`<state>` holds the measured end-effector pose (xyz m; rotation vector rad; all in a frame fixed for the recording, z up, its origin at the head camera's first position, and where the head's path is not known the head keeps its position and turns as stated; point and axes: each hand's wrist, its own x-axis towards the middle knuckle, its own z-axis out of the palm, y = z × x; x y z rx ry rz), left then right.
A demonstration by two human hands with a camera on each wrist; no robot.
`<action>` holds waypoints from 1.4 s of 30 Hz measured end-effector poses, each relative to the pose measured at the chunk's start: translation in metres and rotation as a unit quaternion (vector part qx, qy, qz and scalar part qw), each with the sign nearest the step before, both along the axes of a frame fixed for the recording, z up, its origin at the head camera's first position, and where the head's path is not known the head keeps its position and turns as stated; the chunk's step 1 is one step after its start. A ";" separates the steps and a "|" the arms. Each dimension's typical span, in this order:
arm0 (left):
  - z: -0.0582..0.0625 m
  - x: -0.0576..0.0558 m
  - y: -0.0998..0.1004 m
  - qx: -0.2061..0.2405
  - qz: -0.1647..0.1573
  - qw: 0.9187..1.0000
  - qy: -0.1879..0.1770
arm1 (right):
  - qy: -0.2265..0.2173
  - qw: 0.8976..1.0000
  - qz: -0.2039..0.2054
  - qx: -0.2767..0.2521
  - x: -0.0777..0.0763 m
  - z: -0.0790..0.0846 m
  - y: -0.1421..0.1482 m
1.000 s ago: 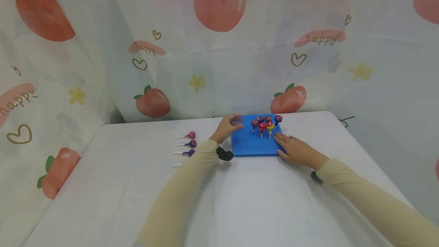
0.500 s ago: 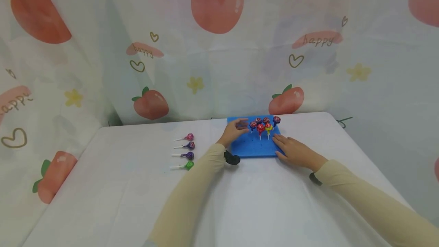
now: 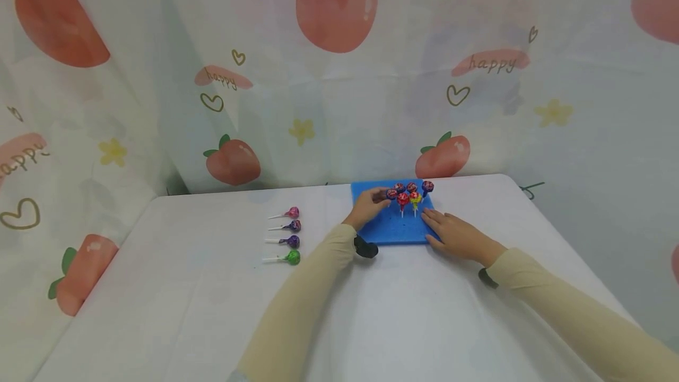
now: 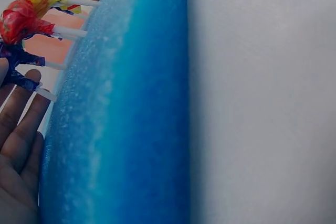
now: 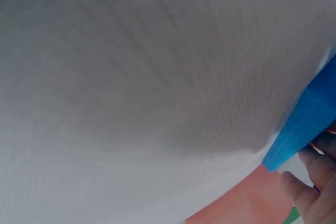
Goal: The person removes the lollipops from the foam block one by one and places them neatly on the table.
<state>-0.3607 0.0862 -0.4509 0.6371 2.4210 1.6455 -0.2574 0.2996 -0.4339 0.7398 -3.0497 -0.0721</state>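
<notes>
My left hand (image 3: 366,207) is over the left part of a blue foam board (image 3: 384,233), with thumb and fingers around the head of a dark purple lollipop (image 3: 391,194). That lollipop's white stick (image 4: 46,94) meets the foam at a tilt in the left wrist view. Close by, a red lollipop (image 3: 403,199) and a yellow one (image 3: 415,198) stand on their sticks in the board. Several darker lollipops, one of them at the far right (image 3: 427,186), stand behind. My right hand (image 3: 458,234) lies with straight fingers on the board's right edge.
Left of the board, a pink lollipop (image 3: 292,212), two purple ones (image 3: 294,226) and a green one (image 3: 292,257) lie in a column on the white tabletop (image 3: 339,311). Behind the table hangs a fruit-print curtain (image 3: 339,117). Small holes dot the board.
My left hand has moved right from the board's left edge to the purple lollipop and closed its fingers around it. The right hand has stayed at the board's edge.
</notes>
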 end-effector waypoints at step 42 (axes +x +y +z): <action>-0.001 0.003 -0.002 0.142 0.021 0.989 -0.028 | 0.002 1.000 0.004 0.002 -0.001 -0.001 0.001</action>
